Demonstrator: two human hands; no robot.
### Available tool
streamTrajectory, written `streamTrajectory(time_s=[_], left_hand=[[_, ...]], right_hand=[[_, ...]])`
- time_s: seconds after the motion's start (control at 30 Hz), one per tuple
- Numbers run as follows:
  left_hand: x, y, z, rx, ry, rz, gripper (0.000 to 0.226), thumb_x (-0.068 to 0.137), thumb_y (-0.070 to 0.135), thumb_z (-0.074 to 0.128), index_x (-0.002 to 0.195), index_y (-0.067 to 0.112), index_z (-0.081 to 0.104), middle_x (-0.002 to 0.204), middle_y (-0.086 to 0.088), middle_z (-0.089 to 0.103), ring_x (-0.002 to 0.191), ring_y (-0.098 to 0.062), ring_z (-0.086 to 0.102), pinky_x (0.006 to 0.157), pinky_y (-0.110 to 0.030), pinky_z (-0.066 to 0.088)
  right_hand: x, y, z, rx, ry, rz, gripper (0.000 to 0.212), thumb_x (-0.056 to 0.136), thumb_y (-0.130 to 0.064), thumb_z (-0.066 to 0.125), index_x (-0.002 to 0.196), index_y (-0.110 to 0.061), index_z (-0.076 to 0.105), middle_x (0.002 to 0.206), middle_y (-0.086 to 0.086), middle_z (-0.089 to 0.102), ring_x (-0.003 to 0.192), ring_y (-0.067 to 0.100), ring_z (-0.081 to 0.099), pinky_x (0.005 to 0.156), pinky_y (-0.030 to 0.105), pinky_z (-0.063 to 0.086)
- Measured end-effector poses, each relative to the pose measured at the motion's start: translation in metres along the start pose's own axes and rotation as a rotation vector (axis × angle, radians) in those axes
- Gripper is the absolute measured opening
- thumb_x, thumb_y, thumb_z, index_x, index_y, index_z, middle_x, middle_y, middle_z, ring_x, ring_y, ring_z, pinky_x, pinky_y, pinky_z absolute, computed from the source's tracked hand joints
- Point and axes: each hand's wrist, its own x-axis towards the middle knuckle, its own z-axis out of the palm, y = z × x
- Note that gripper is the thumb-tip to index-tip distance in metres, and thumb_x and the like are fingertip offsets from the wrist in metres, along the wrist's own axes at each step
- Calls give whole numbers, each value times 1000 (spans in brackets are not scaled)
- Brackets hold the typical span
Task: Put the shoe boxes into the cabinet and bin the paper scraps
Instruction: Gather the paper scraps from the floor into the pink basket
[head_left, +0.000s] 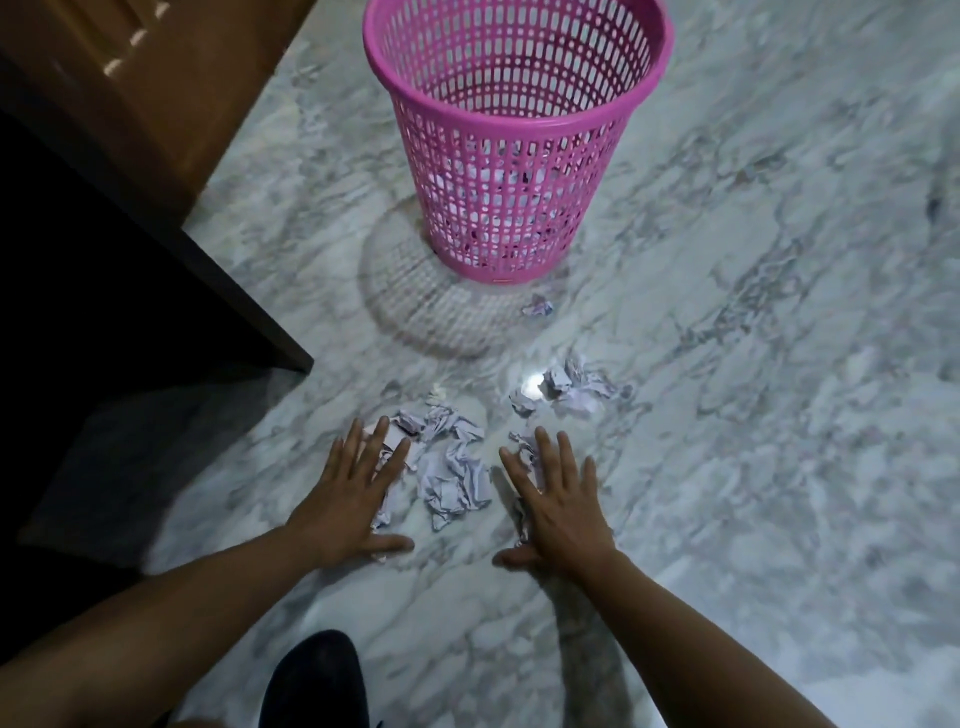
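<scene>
Several crumpled white paper scraps (451, 470) lie on the marble floor between my two hands. My left hand (353, 499) rests flat on the scraps at the left, fingers spread. Flat as well, my right hand (558, 501) covers a few scraps at the right edge of the pile. A second small heap of scraps (569, 389) lies a little farther away, and one lone scrap (537, 306) sits by the foot of the pink mesh bin (511, 130). White paper shows through the bin's lower wall. No shoe boxes are in view.
A dark wooden cabinet or furniture edge (156, 249) fills the left side, with a brown panel (171, 88) behind it. A dark shoe or foot (317, 680) shows at the bottom. White-grey marble floor (753, 364) stretches to the right.
</scene>
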Motion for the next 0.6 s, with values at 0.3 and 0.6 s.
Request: streamTrajectory(time_s=[0.3,0.6], left_hand=[[32,10,1,-33,30,170,111,83,88,42,163,22,2,170,-11,-13,155,-39,-14,122,-65,12],[64,33,-6,-145,98,157,113,83,86,45,163,20,-1,168,-8,-22,154,-34,-22,121,-67,6]], right_hand=[[20,13,8,10,132,-98,92,79,-88,47,150,-29,45,153,14,45,126,38,51,89,51,49],[45,24,0,140,176,-143,52,78,-51,76,120,-24,59,121,2,51,98,26,51,62,40,55]])
